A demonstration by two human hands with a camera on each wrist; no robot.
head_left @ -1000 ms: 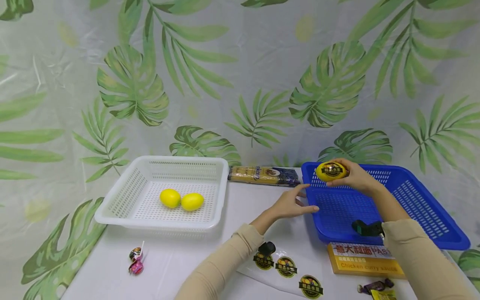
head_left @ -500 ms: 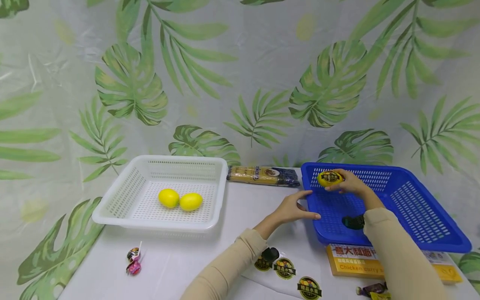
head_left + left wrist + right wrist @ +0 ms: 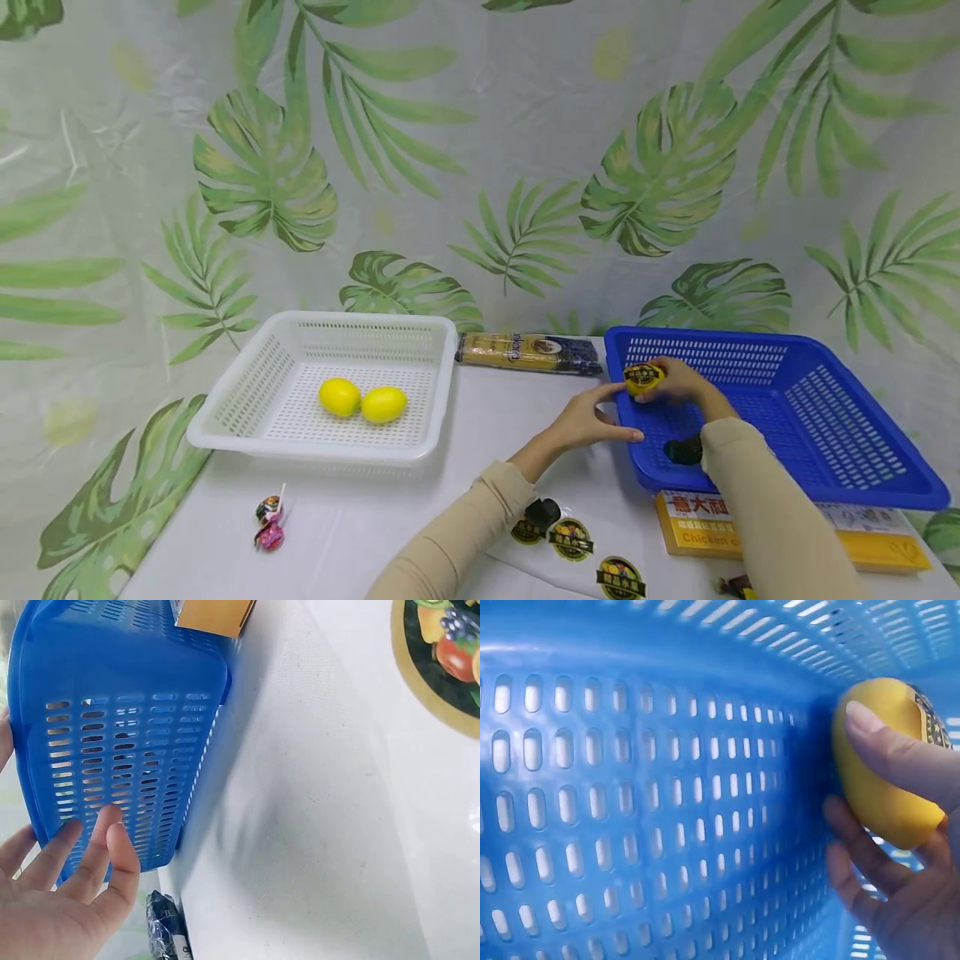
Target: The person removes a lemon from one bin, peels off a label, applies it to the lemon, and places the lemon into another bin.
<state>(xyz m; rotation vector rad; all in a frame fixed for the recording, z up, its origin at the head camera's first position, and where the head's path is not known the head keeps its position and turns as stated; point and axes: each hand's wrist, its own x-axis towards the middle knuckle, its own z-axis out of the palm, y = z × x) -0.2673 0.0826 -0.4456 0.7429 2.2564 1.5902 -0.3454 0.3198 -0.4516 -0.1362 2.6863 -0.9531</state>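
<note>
In the head view my right hand (image 3: 675,382) grips a yellow lemon (image 3: 643,379) low inside the blue basket (image 3: 947,492), at its left end. A black and gold label is stuck on the lemon. Seen from the right wrist, the thumb lies across the lemon (image 3: 885,772) with the fingers beneath it, close to the perforated wall. My left hand (image 3: 585,419) rests against the outside of the basket's left wall. In the left wrist view its loosely spread fingers (image 3: 94,855) touch that wall and reach the rim.
A white basket (image 3: 202,429) with two unlabelled lemons (image 3: 384,405) stands left. A pasta packet (image 3: 525,352) lies between the baskets. Yellow pasta box (image 3: 701,533), sticker sheet (image 3: 572,540), lollipops (image 3: 270,523) and partly hidden dark wrapped candy (image 3: 731,585) lie in front.
My right hand has lowered the labelled lemon from above the blue basket's left rim down into it, then leftward. The left hand has settled slightly lower on the rim and stayed there.
</note>
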